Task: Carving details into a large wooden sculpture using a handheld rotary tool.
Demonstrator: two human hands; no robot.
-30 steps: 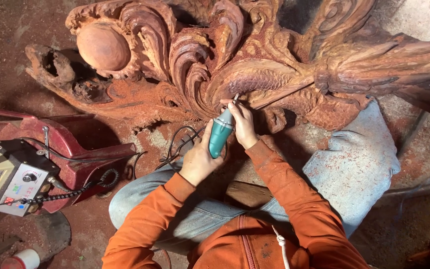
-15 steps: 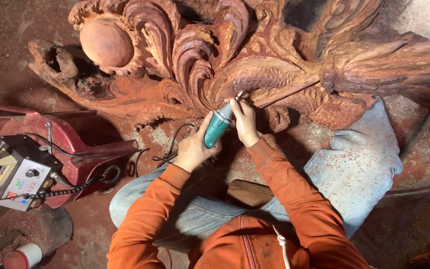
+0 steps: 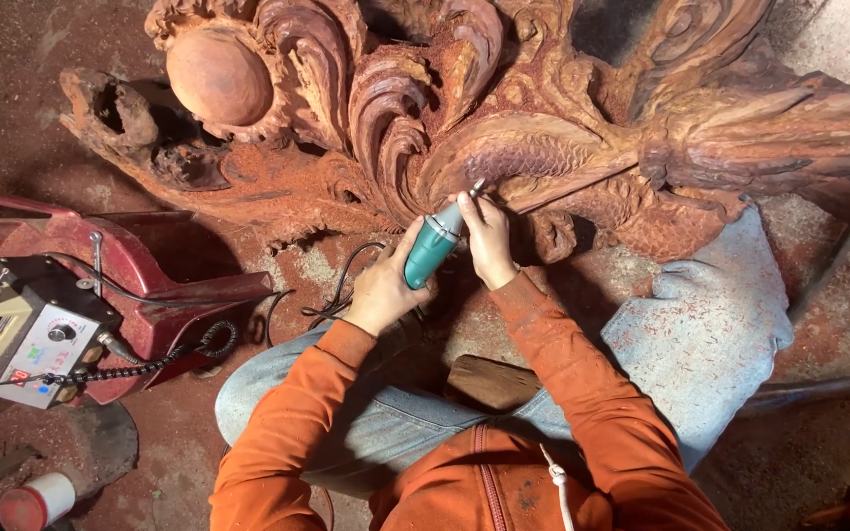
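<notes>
Teal rotary carving tool (image 3: 432,253), both hands gripping, ornate scaly reddish wood carving (image 3: 543,147)

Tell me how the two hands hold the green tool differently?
The left hand wraps around the back of the green tool, low and near the cord, while the right hand sits farther forward, its fingers pinching near the tip against the wood carving. The left grips like a fist; the right guides like holding a pencil. Both wear dusty orange sleeves.
</notes>
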